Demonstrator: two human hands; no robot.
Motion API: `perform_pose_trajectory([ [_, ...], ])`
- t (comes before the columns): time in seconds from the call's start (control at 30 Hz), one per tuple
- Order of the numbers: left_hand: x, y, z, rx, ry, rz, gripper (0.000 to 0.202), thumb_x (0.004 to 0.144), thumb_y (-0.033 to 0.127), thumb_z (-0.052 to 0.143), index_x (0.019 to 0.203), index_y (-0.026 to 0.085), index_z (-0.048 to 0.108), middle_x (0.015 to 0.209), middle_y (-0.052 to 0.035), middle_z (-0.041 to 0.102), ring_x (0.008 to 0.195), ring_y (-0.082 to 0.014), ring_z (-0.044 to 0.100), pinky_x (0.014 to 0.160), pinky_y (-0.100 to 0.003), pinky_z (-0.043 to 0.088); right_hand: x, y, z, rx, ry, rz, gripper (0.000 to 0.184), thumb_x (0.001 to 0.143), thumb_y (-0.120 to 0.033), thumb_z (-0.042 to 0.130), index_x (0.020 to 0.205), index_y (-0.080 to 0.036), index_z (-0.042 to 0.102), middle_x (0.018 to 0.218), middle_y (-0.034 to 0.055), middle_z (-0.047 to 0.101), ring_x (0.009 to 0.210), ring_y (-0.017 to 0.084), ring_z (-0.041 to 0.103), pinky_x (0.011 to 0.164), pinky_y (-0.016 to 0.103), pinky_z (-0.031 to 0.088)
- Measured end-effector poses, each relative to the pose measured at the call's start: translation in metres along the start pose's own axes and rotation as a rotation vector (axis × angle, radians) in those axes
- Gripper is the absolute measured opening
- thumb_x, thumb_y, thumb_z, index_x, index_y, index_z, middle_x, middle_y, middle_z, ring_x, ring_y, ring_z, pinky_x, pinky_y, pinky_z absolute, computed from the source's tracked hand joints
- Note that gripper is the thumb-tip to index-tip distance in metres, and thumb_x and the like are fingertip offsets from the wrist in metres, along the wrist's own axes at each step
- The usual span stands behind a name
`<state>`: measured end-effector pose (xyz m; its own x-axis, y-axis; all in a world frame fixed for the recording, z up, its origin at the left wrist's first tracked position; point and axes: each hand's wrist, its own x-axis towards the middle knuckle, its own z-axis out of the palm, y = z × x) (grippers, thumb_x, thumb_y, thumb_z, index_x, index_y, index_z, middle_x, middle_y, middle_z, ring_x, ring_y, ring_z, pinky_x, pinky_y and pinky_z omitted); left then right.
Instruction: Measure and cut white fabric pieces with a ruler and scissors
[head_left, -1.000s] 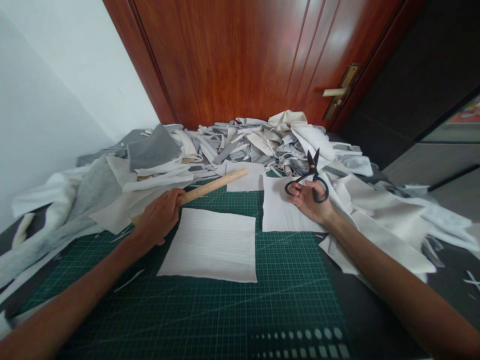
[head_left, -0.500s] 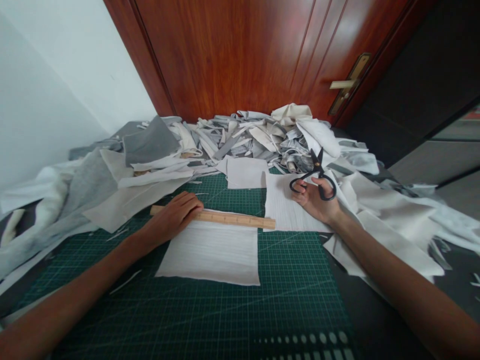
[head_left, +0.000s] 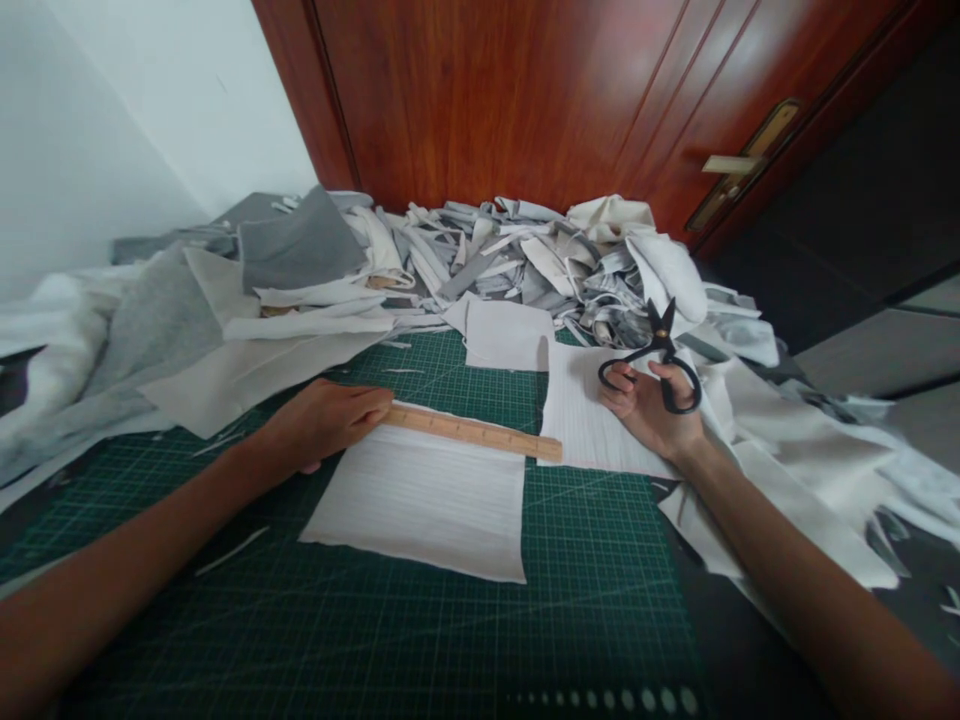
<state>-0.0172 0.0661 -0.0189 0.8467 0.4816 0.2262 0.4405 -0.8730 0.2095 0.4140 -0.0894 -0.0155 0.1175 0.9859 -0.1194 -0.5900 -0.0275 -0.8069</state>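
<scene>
A wooden ruler (head_left: 472, 431) lies along the far edge of a white fabric piece (head_left: 427, 495) on the green cutting mat (head_left: 375, 640). My left hand (head_left: 337, 420) is closed around the ruler's left end, which it hides. In my right hand (head_left: 660, 415) is a pair of black scissors (head_left: 661, 335), with fingers through the handle loops. The blades point away from me and stand slightly apart. Beneath that hand is a second white fabric piece (head_left: 574, 400), its right part covered by the hand.
A heap of grey and white fabric scraps (head_left: 495, 260) runs along the back, before a brown door (head_left: 487, 100). Larger cloth pieces lie at left (head_left: 157, 320) and right (head_left: 795, 440). A small pale fabric piece (head_left: 506, 335) rests at the mat's far edge.
My left hand has shifted toward the ruler's left end and its fingers have curled around it. The ruler tilts slightly more. My right hand still holds the scissors; the whole view has turned a little.
</scene>
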Motion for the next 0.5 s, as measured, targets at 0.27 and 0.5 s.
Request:
perform_pose_trajectory([
  [0.27, 0.010, 0.004, 0.000, -0.046, 0.056, 0.180, 0.025, 0.105, 0.036, 0.053, 0.122, 0.022, 0.065, 0.119, -0.0078, 0.069, 0.115, -0.0239, 0.061, 0.102, -0.038, 0.046, -0.001, 0.001, 0.002, -0.123, 0.029, -0.007, 0.024, 0.079, -0.044, 0.070, 0.080, -0.021, 0.063, 0.074, -0.0008, 0.038, 0.060, 0.014, 0.032, 0.055, 0.029, 0.044],
  [0.5, 0.011, 0.002, 0.000, -0.146, -0.053, 0.195, 0.024, 0.106, 0.034, 0.051, 0.120, 0.023, 0.066, 0.114, -0.0064, 0.065, 0.112, -0.0225, 0.059, 0.102, -0.036, 0.043, -0.001, 0.002, 0.003, -0.246, 0.025, -0.040, 0.027, 0.078, -0.048, 0.072, 0.077, -0.023, 0.063, 0.074, 0.0013, 0.041, 0.063, 0.017, 0.034, 0.055, 0.032, 0.040],
])
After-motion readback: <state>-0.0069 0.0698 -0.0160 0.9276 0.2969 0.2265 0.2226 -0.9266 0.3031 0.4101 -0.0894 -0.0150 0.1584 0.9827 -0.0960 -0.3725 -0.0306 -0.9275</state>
